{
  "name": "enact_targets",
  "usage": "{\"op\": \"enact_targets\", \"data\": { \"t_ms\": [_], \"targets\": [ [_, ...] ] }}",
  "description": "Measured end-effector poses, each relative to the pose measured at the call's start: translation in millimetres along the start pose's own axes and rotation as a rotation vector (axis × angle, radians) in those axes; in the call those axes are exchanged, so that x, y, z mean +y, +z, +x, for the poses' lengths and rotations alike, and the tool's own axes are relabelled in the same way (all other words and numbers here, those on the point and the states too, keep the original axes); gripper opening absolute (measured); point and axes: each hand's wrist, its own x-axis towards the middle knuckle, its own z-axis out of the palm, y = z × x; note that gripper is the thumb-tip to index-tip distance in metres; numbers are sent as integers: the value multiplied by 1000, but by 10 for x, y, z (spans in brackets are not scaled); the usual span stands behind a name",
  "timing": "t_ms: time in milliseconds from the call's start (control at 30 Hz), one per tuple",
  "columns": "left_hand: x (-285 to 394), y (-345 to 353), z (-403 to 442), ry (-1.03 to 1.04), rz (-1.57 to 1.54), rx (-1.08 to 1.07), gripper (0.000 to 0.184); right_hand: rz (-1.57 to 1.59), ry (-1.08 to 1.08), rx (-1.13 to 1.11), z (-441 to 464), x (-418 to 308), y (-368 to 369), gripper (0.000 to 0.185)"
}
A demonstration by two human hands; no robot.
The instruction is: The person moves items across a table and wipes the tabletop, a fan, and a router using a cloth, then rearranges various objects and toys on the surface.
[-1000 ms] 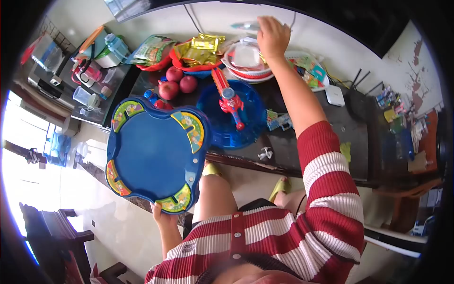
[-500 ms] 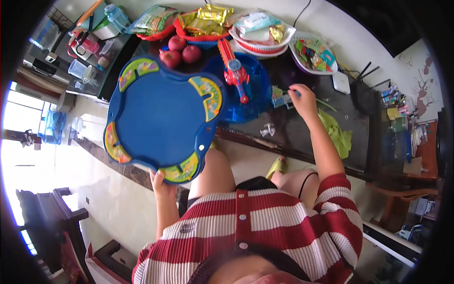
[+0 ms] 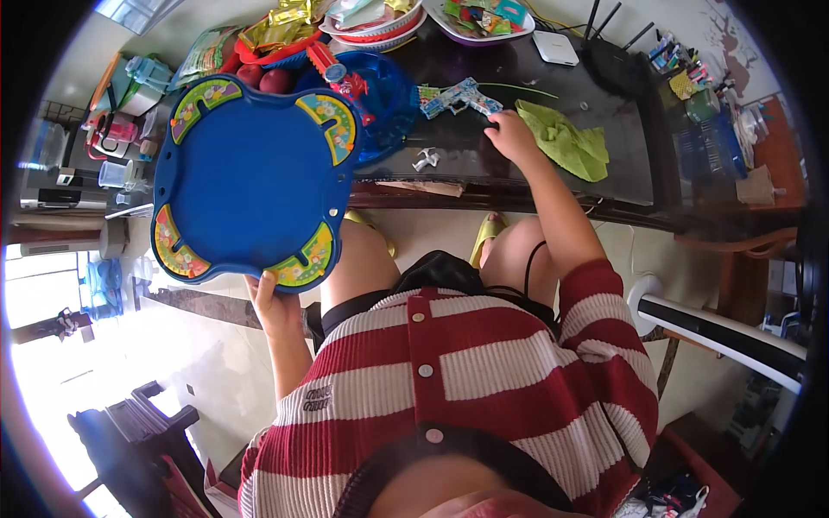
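Observation:
My left hand point(image 3: 275, 302) grips the lower edge of a blue tray-like board point(image 3: 255, 181) with colourful corner panels, held up in front of the table's left part. Over the dark table point(image 3: 466, 147), my right hand point(image 3: 509, 135) is at the handle end of a patterned toy gun point(image 3: 462, 97), its fingers bent together; whether they grip it is too small to tell. Right beside that hand lies a green cloth point(image 3: 566, 142). A small white figure point(image 3: 426, 159) lies near the table's front edge. Behind the board stands a blue basin point(image 3: 389, 108) with a red toy point(image 3: 352, 86) across it.
At the back are a red basket of gold packets point(image 3: 281, 34), stacked white baskets point(image 3: 376, 36), a bowl of colourful packets point(image 3: 484, 22), a white box point(image 3: 555, 48) and a black router point(image 3: 615, 69). Red round fruits point(image 3: 275, 81) show behind the board.
My right hand has come down from the wall, first over the table, then to the toy gun's handle. The view has tipped lower; my left hand still holds the board.

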Motion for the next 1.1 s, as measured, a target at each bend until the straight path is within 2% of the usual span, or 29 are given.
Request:
{"op": "enact_targets", "data": {
  "t_ms": [133, 233, 267, 367, 467, 567, 700, 733, 833, 900, 1033, 1100],
  "targets": [
    [37, -50, -23, 5, 4, 39, 58, -160, 10, 222, 305, -111, 215, 33],
    [37, -105, -70, 2, -13, 48, 59, -198, 140, 20, 502, -63, 301, 35],
    [37, -116, -79, 4, -20, 56, 59, -221, 143, 36, 507, -55, 301, 31],
    [23, -238, -24, 48, -13, 17, 61, -71, 32, 104, 697, 104, 286, 27],
    [-5, -335, 83, 59, 3, 19, 64, 259, 231, 292, 760, 101, 126, 34],
    [-29, -305, 209, 30, -47, 97, 61, 346, 190, 287, 913, -93, -274, 37],
    [-82, -343, 360, 26, -98, 122, 62, 386, 135, 441, 1222, -411, -385, 40],
    [-107, -434, 382, 10, -109, 128, 64, 306, 141, 403, 1335, -547, -424, 40],
    [-123, -574, 381, 21, -147, 120, 53, 175, -16, 507, 1804, -895, -283, 36],
    [-96, -614, 338, 58, -128, 129, 51, 119, -78, 481, 2085, -1200, -209, 37],
    [-74, -932, 201, 114, -139, 179, 50, -135, -71, 423, 2526, -1691, 0, 37],
    [-22, -1009, 172, 126, -155, 195, 50, -169, -100, 432, 2731, -1675, 245, 38]
  ]
}}
